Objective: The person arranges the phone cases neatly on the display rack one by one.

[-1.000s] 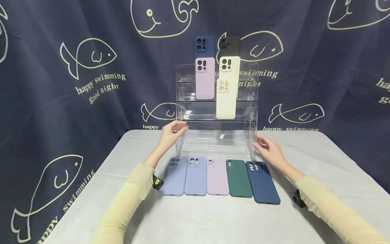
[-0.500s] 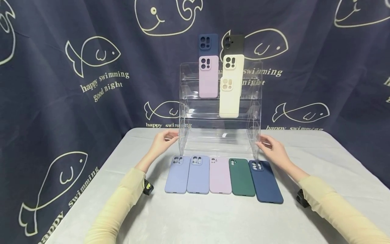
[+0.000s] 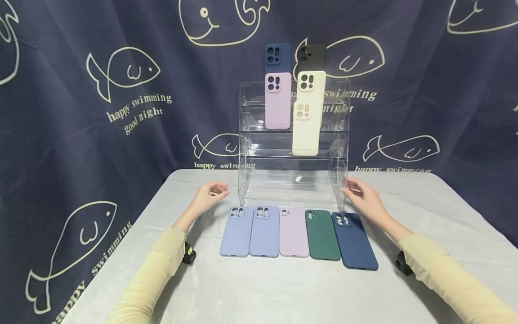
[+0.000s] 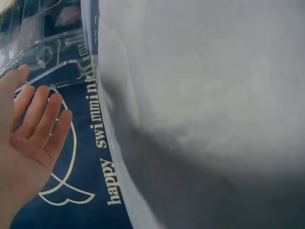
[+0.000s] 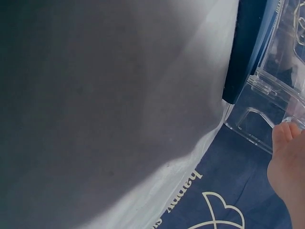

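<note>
A clear plastic tiered display rack [image 3: 295, 184] stands on the table, several phone cases in its upper tiers: dark blue [image 3: 277, 56], black [image 3: 315, 58], lilac [image 3: 277, 105] and two cream ones, the lower cream case [image 3: 305, 137] in front. My left hand [image 3: 208, 198] is held off the rack's left side, holding nothing; in the left wrist view its fingers [image 4: 45, 114] are relaxed and spread. At the rack's right side, my right hand [image 3: 366, 200] grips the side panel between thumb and fingers. In the right wrist view, that hand [image 5: 290, 157] is partly cut off by the frame edge.
In front of the rack lies a row of phone cases: two light blue, the left one [image 3: 236, 234] outermost, then a lilac case [image 3: 293, 234], a green case [image 3: 323, 236] and a navy case [image 3: 356, 243]. Behind the white-covered table [image 3: 259, 288] hangs a navy patterned curtain [image 3: 133, 117].
My left hand has let go of the rack's left side and drawn back left and toward me. My right hand stays at the rack's right side. The head view has shifted slightly.
</note>
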Demonstrator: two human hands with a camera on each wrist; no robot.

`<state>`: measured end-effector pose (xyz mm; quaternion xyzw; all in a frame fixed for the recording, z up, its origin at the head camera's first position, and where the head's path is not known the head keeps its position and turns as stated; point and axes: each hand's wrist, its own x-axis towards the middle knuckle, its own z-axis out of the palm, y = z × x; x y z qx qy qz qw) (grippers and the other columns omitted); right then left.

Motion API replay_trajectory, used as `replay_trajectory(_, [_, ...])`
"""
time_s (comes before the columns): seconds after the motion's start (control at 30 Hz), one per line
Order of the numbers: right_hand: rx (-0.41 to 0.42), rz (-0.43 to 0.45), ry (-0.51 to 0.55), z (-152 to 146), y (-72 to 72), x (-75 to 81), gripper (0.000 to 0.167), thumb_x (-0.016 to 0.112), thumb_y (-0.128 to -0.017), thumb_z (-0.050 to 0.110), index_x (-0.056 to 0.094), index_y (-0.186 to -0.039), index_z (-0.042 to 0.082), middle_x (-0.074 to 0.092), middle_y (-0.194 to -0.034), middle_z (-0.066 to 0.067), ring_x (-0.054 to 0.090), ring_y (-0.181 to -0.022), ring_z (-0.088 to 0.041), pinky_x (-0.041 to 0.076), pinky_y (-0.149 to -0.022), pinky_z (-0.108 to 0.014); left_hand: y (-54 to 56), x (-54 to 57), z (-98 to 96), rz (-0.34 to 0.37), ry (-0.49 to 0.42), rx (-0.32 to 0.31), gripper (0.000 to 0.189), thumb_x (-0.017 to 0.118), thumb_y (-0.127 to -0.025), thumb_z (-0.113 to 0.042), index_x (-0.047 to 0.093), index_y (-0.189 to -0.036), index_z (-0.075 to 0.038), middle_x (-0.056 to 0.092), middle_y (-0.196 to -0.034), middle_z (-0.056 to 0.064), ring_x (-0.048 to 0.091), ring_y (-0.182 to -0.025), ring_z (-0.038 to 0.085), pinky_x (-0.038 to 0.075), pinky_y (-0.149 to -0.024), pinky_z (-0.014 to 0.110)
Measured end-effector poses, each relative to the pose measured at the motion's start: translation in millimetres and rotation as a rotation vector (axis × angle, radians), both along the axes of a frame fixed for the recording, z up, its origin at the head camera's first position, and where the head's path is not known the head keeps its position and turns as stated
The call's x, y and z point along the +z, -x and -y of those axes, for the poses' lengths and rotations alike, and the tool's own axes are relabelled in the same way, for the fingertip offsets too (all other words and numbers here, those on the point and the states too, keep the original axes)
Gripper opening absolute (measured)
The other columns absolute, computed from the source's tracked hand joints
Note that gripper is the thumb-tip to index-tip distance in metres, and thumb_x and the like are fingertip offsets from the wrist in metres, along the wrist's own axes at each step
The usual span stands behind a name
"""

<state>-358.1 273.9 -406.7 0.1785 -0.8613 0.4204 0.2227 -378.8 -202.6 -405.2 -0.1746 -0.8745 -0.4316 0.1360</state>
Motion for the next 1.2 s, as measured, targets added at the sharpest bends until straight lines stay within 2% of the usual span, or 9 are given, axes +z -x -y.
replay_trajectory(0.07, [0.006, -0.002, 0.002, 0, -0.1, 0.3, 0.042, 0.063, -0.090, 0.015, 0.052, -0.125, -0.007, 0.058, -0.119, -0.030, 0.058, -0.108, -0.042, 0.049, -0.091, -0.027, -1.2, -1.3, 0.0, 0.000, 0.025, -0.011, 0.032, 0.069, -0.085, -0.018, 0.064, -0.110, 0.003, 0.070, -0.099, 0.015, 0.067, -0.087, 0.026, 0.057, -0.080, 0.036])
replay_trajectory(0.17, [0.000, 0.003, -0.001, 0, 0.8, -0.6, 0.042, 0.062, -0.091, 0.016, 0.052, -0.125, -0.007, 0.058, -0.119, -0.030, 0.057, -0.108, -0.042, 0.049, -0.091, -0.017, -2.3, -3.2, -0.9, 0.001, 0.071, -0.047, 0.031, 0.069, -0.085, -0.018, 0.064, -0.109, 0.002, 0.070, -0.100, 0.015, 0.067, -0.088, 0.027, 0.057, -0.081, 0.036])
replay_trajectory(0.33, [-0.013, 0.014, -0.014, -1, 2.7, -0.8, 0.044, 0.062, -0.091, 0.020, 0.051, -0.125, -0.007, 0.058, -0.120, -0.029, 0.057, -0.109, -0.042, 0.045, -0.087, -0.004, -1.4, -7.2, -3.8, 0.020, 0.162, -0.149, 0.026, 0.069, -0.085, -0.014, 0.065, -0.105, 0.003, 0.069, -0.099, 0.014, 0.066, -0.089, 0.026, 0.058, -0.079, 0.032])
replay_trajectory(0.5, [-0.010, 0.010, -0.008, -2, 4.7, -0.7, 0.045, 0.062, -0.091, 0.020, 0.052, -0.125, -0.007, 0.058, -0.120, -0.029, 0.057, -0.109, -0.042, 0.042, -0.086, 0.000, -4.1, -8.8, -6.6, 0.060, 0.224, -0.232, 0.024, 0.069, -0.084, -0.012, 0.065, -0.103, 0.003, 0.070, -0.097, 0.015, 0.067, -0.087, 0.025, 0.058, -0.079, 0.030])
replay_trajectory(0.63, [-0.005, -0.002, -0.007, -2, 4.5, -1.9, 0.043, 0.063, -0.091, 0.017, 0.052, -0.124, -0.007, 0.058, -0.119, -0.030, 0.057, -0.108, -0.043, 0.045, -0.088, -0.006, -6.2, -9.2, -8.2, 0.094, 0.259, -0.248, 0.024, 0.069, -0.083, -0.012, 0.065, -0.102, 0.002, 0.070, -0.093, 0.013, 0.066, -0.085, 0.023, 0.058, -0.078, 0.028])
replay_trajectory(0.8, [-0.001, -0.015, 0.003, -1, 1.2, -1.1, 0.041, 0.064, -0.089, 0.014, 0.053, -0.123, -0.008, 0.059, -0.118, -0.030, 0.058, -0.107, -0.042, 0.048, -0.089, -0.012, -8.3, -8.1, -9.7, 0.131, 0.289, -0.259, 0.028, 0.070, -0.083, -0.014, 0.065, -0.104, 0.002, 0.070, -0.095, 0.015, 0.067, -0.087, 0.025, 0.057, -0.080, 0.033])
replay_trajectory(1.0, [0.016, -0.019, 0.017, 1, -1.6, 1.4, 0.042, 0.065, -0.088, 0.012, 0.053, -0.124, -0.008, 0.059, -0.116, -0.031, 0.059, -0.106, -0.041, 0.049, -0.090, -0.016, -11.2, -7.9, -10.3, 0.216, 0.337, -0.211, 0.034, 0.071, -0.083, -0.021, 0.065, -0.109, 0.000, 0.069, -0.104, 0.014, 0.065, -0.093, 0.027, 0.056, -0.084, 0.037])
replay_trajectory(1.2, [0.004, -0.014, 0.007, 2, -1.2, 2.1, 0.042, 0.064, -0.089, 0.013, 0.052, -0.123, -0.009, 0.060, -0.116, -0.030, 0.059, -0.106, -0.041, 0.048, -0.090, -0.017, -13.0, -6.8, -11.6, 0.252, 0.360, -0.203, 0.037, 0.070, -0.083, -0.021, 0.065, -0.112, 0.001, 0.066, -0.110, 0.016, 0.062, -0.098, 0.029, 0.054, -0.088, 0.041])
